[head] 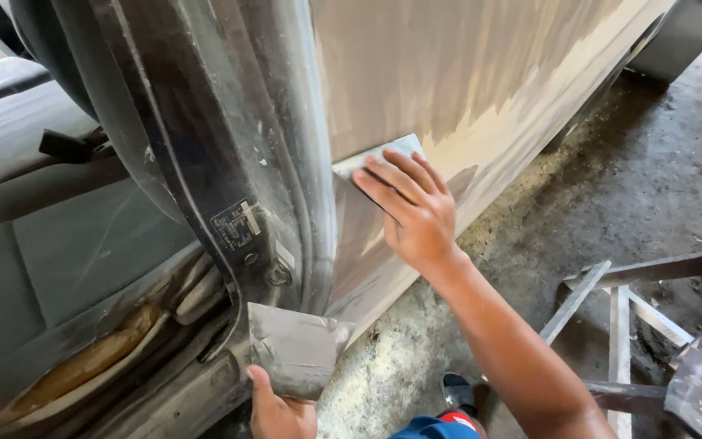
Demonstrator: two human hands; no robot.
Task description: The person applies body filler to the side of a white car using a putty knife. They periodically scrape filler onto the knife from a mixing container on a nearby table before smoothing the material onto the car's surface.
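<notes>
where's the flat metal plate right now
In the head view, low and centre: the left hand holds the flat metal plate by the door pillar.

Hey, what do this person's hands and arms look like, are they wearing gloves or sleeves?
No gloves: both the right hand and the left hand are bare. The right forearm is bare as well, with no sleeve, watch or ring in view. Little of the left arm shows.
</notes>
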